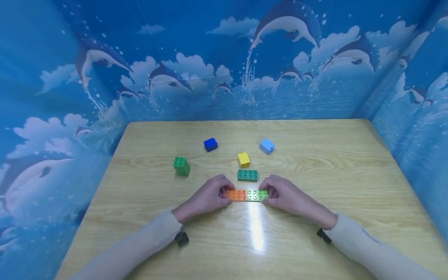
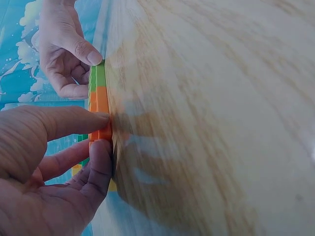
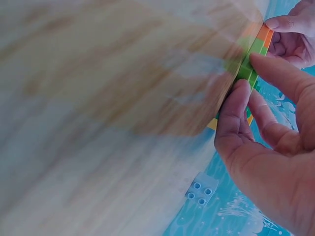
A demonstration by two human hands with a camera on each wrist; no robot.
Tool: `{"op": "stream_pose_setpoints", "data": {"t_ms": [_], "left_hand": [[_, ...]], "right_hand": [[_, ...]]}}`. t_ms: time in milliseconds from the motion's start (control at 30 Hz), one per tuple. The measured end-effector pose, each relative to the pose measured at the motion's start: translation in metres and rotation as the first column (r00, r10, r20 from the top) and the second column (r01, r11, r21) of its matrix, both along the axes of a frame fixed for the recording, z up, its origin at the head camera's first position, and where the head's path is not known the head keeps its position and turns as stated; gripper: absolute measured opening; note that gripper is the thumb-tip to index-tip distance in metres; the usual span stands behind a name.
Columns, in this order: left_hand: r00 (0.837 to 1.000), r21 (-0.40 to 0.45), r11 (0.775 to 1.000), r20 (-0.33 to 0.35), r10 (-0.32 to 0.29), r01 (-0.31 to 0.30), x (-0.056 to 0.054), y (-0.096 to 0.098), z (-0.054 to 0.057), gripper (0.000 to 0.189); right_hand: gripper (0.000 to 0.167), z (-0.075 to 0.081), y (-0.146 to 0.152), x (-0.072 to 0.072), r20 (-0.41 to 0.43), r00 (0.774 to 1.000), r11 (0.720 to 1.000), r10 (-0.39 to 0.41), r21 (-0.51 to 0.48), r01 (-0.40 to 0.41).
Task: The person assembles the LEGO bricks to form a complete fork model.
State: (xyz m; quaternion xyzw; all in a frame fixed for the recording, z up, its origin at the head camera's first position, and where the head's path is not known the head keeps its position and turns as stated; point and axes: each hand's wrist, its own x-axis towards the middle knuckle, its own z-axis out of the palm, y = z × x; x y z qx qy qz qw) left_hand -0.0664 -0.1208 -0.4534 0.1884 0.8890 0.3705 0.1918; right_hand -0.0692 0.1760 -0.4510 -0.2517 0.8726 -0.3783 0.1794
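Observation:
An orange toy building brick [image 1: 239, 195] and a light green toy building brick [image 1: 252, 195] lie end to end on the table, studs up. My left hand [image 1: 214, 193] pinches the outer end of the orange brick between thumb and fingers. At the opposite end, my right hand [image 1: 285, 195] pinches the light green brick the same way. In the left wrist view the left thumb [image 2: 93, 118] presses the orange brick's near side. Just behind the pair sits a dark green brick [image 1: 247, 175], with studs up and its long side parallel to them.
Beyond the dark green brick lies a yellow brick [image 1: 244, 160]. Farther back are a dark blue brick [image 1: 210, 144] and a light blue brick [image 1: 267, 146], both on their sides. A tall green brick stack [image 1: 182, 166] stands at left. A dolphin-print curtain [image 1: 224, 97] borders the wooden table [image 1: 332, 167].

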Motion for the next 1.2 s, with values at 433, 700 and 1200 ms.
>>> {"op": "stream_pose_setpoints", "data": {"t_ms": [433,700,1200], "left_hand": [[0.999,0.01,1.0,0.033,0.011,-0.012,0.003,0.001,-0.004,0.041],[1.0,0.035,0.999,0.011,0.026,-0.026,0.006,-0.002,-0.004,0.042],[0.987,0.056,0.992,0.119,0.108,-0.115,0.009,-0.006,-0.001,0.045]], "right_hand": [[0.042,0.011,0.004,0.002,-0.004,0.998,0.996,-0.061,0.057,0.061],[0.038,0.012,0.019,-0.017,-0.004,0.964,0.958,-0.267,-0.106,0.266],[0.065,0.004,0.03,-0.074,0.107,0.875,0.866,-0.473,-0.129,0.484]]}}
